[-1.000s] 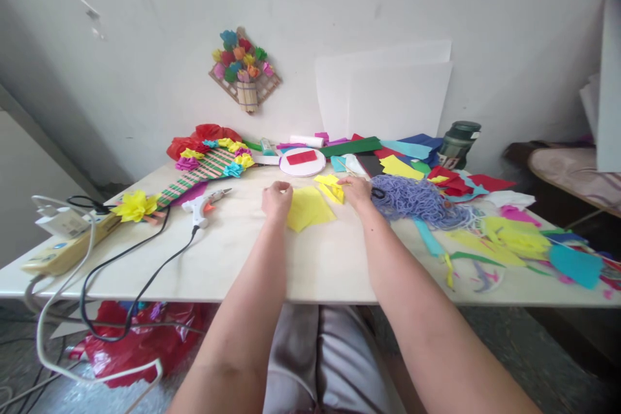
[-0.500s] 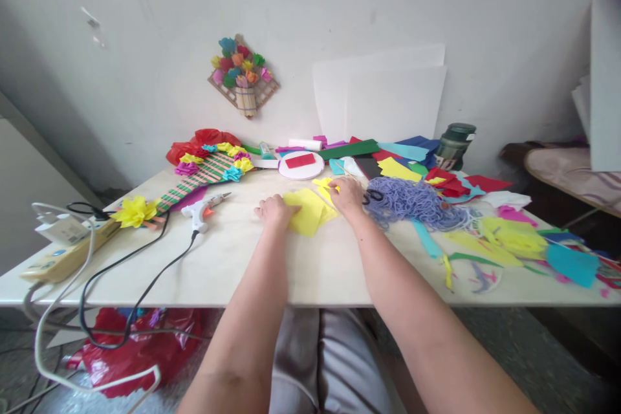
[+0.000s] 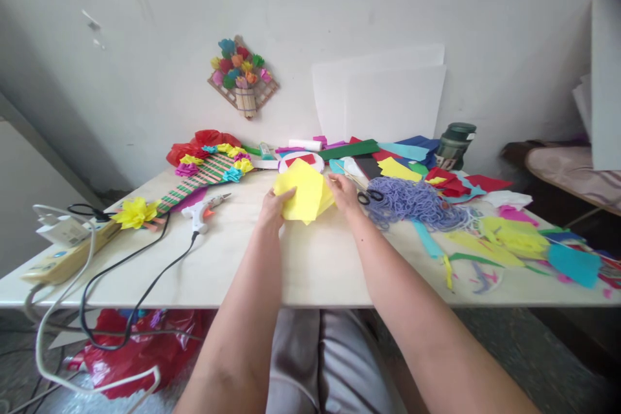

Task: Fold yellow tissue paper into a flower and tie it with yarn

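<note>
Yellow crepe paper sheets (image 3: 301, 193), several layers by the look of them, are lifted off the table in front of me. My left hand (image 3: 272, 207) pinches their left edge, thumb on top. At the right edge, my right hand (image 3: 343, 193) closes its fingers on the same yellow paper; its fingertips are partly hidden. Just behind the paper lies a white oval disc (image 3: 315, 163) with a red piece of paper (image 3: 294, 160) on it, both partly covered. Beside my right hand are black-handled scissors (image 3: 371, 196) against a heap of purple yarn (image 3: 417, 204).
A hot glue gun (image 3: 196, 213) lies left, its black cord running to a power strip (image 3: 72, 252). Behind it is a striped woven piece (image 3: 204, 174) with paper flowers. Coloured paper scraps (image 3: 514, 239) spread across the right side. A dark green jar (image 3: 455, 145) stands at the back right.
The yellow paper has come up off the table between both hands and now overlaps the white disc. My left hand has turned from lying flat to gripping the paper's edge.
</note>
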{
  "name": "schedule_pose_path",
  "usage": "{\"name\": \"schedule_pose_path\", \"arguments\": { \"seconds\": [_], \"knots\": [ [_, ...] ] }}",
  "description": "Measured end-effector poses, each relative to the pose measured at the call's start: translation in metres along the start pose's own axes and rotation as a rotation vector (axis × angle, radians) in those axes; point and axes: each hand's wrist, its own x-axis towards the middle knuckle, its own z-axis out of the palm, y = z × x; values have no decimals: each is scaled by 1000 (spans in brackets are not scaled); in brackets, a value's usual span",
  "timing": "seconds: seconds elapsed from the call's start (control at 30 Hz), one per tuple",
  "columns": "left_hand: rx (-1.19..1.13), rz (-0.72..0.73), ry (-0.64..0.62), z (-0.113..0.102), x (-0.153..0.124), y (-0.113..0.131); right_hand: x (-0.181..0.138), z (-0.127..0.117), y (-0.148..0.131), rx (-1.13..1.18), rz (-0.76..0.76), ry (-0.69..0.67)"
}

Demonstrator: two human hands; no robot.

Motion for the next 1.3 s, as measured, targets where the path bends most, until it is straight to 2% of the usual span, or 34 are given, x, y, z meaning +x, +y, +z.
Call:
{"name": "schedule_pose_path", "arguments": {
  "seconds": [0.13,0.27,0.33,0.67,0.9,1.17,1.3],
  "knots": [
    [-29,-18,-13,-1,1,-1,-1,-2,-5,351,169,-85],
    [-14,-41,-30,-2,1,-3,-4,-2,-5,498,241,-260],
    [-12,-44,-22,-1,1,-4,-4,-1,-4,550,265,-297],
    [-10,-72,118,-2,10,-8,-2,2,0,578,276,-207],
    [-19,-107,68,1,8,-9,-6,-1,-5,594,392,-293],
    [266,-44,27,-6,11,-15,1,-4,-4,652,450,-135],
    [341,-49,36,-8,11,-13,9,-11,-2,718,402,58]
  ]
}}
